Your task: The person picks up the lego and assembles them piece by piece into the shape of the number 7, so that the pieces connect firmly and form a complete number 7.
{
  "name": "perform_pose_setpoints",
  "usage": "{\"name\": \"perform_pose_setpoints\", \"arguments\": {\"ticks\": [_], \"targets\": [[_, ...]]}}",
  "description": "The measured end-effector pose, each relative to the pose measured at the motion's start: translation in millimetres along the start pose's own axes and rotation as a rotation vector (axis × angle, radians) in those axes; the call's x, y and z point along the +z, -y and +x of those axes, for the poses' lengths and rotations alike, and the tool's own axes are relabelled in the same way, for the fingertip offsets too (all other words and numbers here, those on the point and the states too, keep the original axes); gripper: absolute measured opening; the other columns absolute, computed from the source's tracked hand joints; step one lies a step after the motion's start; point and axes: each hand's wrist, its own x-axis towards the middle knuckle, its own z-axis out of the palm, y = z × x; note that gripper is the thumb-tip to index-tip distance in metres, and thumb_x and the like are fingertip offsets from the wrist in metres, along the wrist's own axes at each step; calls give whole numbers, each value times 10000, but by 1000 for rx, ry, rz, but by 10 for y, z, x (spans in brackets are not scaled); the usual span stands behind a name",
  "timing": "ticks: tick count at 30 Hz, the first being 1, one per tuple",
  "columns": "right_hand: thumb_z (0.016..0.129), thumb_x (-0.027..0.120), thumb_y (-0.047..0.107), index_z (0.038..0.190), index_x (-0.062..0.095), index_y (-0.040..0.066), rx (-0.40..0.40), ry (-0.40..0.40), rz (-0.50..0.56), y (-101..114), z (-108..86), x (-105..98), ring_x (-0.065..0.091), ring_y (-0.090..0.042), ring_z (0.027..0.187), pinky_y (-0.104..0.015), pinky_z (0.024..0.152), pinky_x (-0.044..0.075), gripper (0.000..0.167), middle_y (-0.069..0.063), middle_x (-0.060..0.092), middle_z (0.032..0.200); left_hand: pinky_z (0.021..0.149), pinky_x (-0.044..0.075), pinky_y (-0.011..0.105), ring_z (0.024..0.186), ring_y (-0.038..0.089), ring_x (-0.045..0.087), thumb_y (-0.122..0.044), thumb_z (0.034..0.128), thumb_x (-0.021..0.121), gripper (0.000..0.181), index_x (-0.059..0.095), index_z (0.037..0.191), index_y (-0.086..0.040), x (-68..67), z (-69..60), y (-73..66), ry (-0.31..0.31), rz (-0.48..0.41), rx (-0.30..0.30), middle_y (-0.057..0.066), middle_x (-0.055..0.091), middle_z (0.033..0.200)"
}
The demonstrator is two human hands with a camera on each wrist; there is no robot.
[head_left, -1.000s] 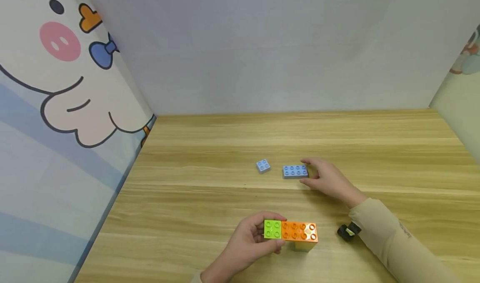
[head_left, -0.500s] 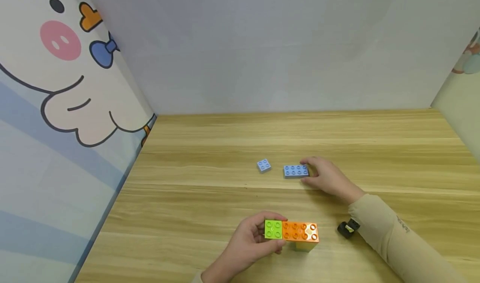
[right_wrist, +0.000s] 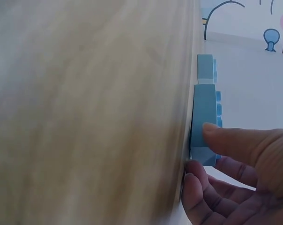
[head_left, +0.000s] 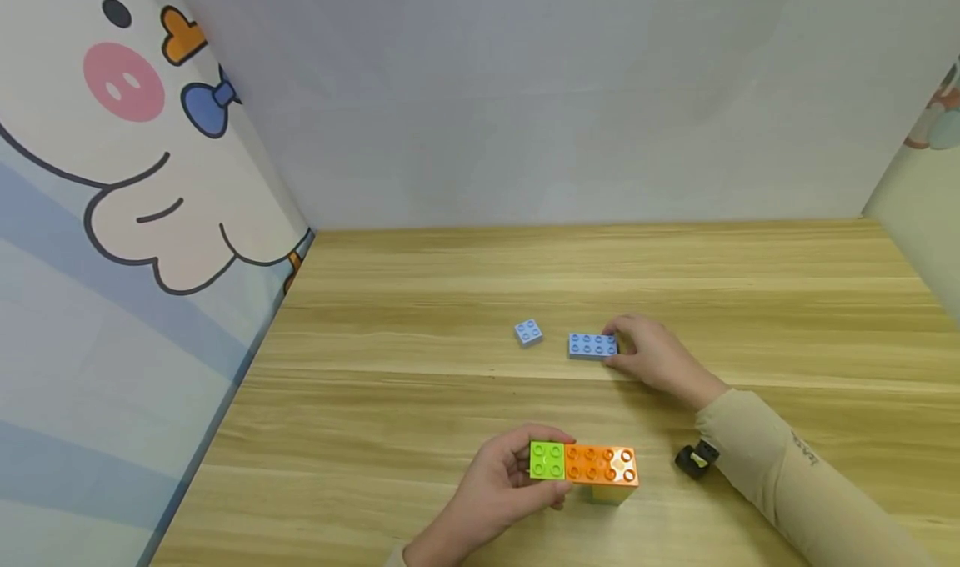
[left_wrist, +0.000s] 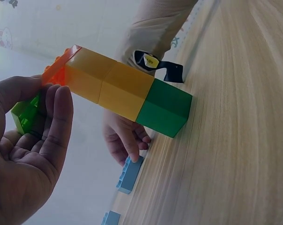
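My left hand (head_left: 498,479) pinches a toy building-block tower at its top, thumb and fingers on either side where a lime block (head_left: 546,460) adjoins a long orange block (head_left: 600,464). Below the orange block's far end, the left wrist view shows two yellow blocks (left_wrist: 106,82) and a dark green block (left_wrist: 164,108) at the bottom, down by the table. Farther back, my right hand (head_left: 656,354) pinches the right end of a long blue building block (head_left: 591,346), which lies flat with studs up. In the right wrist view the thumb presses on this blue block's (right_wrist: 204,112) side.
A small blue block (head_left: 528,332) lies just left of the long one. The wooden table (head_left: 375,400) meets a pale wall (head_left: 570,100) at the back and a cartoon-printed wall (head_left: 150,242) at left. A black wrist device (head_left: 697,459) sticks out beside the right sleeve.
The right thumb and fingers have drawn in slightly around the end of the long blue block. The left hand and the tower stay where they were.
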Motion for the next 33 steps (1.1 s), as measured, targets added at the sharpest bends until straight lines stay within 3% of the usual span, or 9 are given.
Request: {"name": "perform_pose_setpoints", "arguments": {"ticks": [6,11,21,33], "targets": [[829,759,98,1075,648,11,-19,-9,40,5,-36,-9,501,-183,718,-341,637,426,284,-102,640,974,711,574,260,789,120,664,-9,874,699,376,583,1231,-7,-1,6,8,-3,-6,-16,141,664,1096],[845,742,91,1095,635,30,3,8,119,53,-102,-47,492,-146,608,-290,526,422,279,-75,640,914,712,574,261,791,120,664,-11,876,698,375,582,1232,-6,-3,9,14,-5,-2,-13,145,662,1099],[864,730,109,1111,649,31,-28,-24,151,251,-265,-174,567,-144,696,-267,543,485,272,-75,675,985,710,574,262,792,123,666,-12,879,696,382,578,1242,-8,-6,19,26,-4,-8,-13,147,662,1099],[850,757,131,1099,662,65,-99,-74,207,492,-547,-309,571,-131,686,-252,554,494,274,-12,669,921,714,574,263,795,127,668,-9,877,696,387,575,1244,-2,-7,22,34,0,-10,-13,154,661,1100]]}}
